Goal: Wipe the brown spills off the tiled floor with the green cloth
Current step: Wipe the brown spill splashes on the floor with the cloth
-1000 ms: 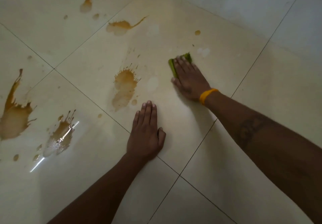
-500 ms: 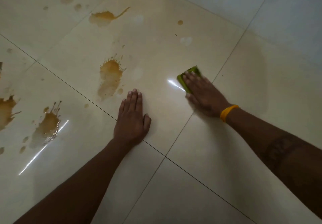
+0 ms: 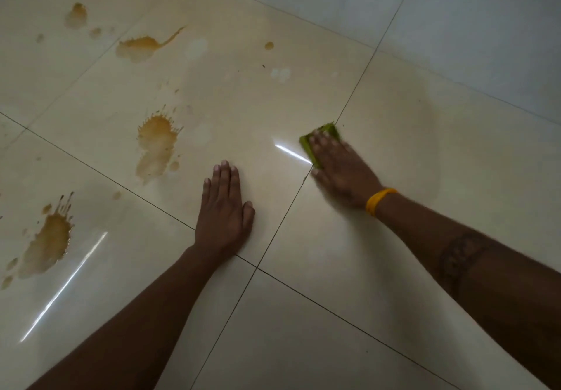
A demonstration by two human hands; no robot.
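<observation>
My right hand (image 3: pixel 341 171), with a yellow wristband, presses flat on the folded green cloth (image 3: pixel 308 143), which lies on a grout line of the cream tiled floor (image 3: pixel 394 268). Only the cloth's far and left edges show past my fingers. My left hand (image 3: pixel 224 210) rests flat on the tile, fingers straight, holding nothing. Brown spills lie to the left: a splash (image 3: pixel 156 143) just beyond my left hand, another (image 3: pixel 50 238) at the lower left, a streaked one (image 3: pixel 142 46) further away, and small spots (image 3: pixel 77 16) at the far left. A tiny drop (image 3: pixel 269 45) sits ahead.
A pale grey wall or step (image 3: pixel 455 25) borders the floor at the upper right. Light glare streaks (image 3: pixel 63 286) cross the glossy tiles. A faint wet sheen covers the tile to the right of the cloth.
My right hand slid the cloth towards me and to the right, from the middle of the tile onto the grout line. My left hand stayed planted; the view shifted a little.
</observation>
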